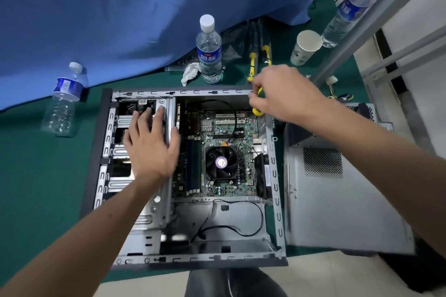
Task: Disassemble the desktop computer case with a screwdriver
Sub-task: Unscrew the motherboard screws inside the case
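The desktop computer case (pixel 275 176) lies open on its side on the green table, its motherboard (pixel 226 128) and the CPU fan (pixel 221 162) exposed. My left hand (pixel 150 144) rests flat, fingers spread, on the metal drive cage (pixel 169 113) at the case's left. My right hand (pixel 282 94) grips a yellow-handled screwdriver (pixel 257 109) at the case's far right corner. Its tip is hidden behind the hand. The removed grey side panel (pixel 337 198) lies to the right of the case.
Behind the case stand a water bottle (pixel 209 50), a crumpled tissue (pixel 190 72), two more yellow-handled tools (pixel 253 60) and a paper cup (pixel 305 47). An empty bottle (pixel 64 101) stands at left, another bottle (pixel 347 14) far right. A blue cloth (pixel 120 19) hangs behind. A loose part with cables (pixel 362 113) sits right.
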Demonstrator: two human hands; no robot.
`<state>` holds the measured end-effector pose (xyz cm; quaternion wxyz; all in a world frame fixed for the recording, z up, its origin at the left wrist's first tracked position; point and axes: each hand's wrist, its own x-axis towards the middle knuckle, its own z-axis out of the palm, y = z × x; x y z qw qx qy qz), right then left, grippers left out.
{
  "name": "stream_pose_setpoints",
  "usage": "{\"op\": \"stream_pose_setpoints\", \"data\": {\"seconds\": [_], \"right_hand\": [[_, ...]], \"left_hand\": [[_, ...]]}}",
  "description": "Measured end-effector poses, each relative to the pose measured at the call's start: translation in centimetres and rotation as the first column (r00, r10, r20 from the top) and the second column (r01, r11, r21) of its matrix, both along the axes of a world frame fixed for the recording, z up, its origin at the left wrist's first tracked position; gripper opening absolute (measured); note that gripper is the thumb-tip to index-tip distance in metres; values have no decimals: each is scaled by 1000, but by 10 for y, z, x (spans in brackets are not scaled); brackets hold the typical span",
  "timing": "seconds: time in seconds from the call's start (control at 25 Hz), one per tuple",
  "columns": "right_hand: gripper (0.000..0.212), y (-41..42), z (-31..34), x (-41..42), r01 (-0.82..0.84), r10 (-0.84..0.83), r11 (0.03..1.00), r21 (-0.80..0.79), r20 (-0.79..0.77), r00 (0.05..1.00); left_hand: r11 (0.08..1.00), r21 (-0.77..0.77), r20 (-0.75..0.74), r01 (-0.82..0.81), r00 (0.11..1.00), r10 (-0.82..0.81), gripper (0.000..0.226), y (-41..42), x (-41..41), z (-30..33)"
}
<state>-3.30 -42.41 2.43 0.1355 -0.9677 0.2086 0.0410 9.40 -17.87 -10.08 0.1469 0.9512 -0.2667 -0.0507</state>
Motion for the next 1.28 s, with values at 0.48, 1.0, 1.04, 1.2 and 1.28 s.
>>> {"op": "stream_pose_setpoints", "data": {"seconds": [0.48, 1.0, 1.04, 1.2, 1.28], "right_hand": [[25, -6, -34, 19, -134, 139, 990, 34, -249, 959], [25, -9, -41, 17, -120, 129, 991, 50, -240, 962], [25, -9, -40, 18, -123, 131, 991, 50, -236, 963], [27, -11, -40, 18, -115, 124, 992, 56, -219, 968], [26, -10, -41, 17, -112, 123, 992, 60, -225, 967]], "left_hand": [[1000, 10, -1, -4, 1000, 4, 59, -2, 0, -2], [1000, 19, -2, 1, 1000, -1, 60, -1, 0, -1], [1000, 21, 1, 0, 1000, 0, 60, -1, 0, -2], [1000, 10, 4, -3, 1000, 3, 60, -2, 0, -3], [1000, 2, 8, -5, 1000, 5, 60, -2, 0, -3]]}}
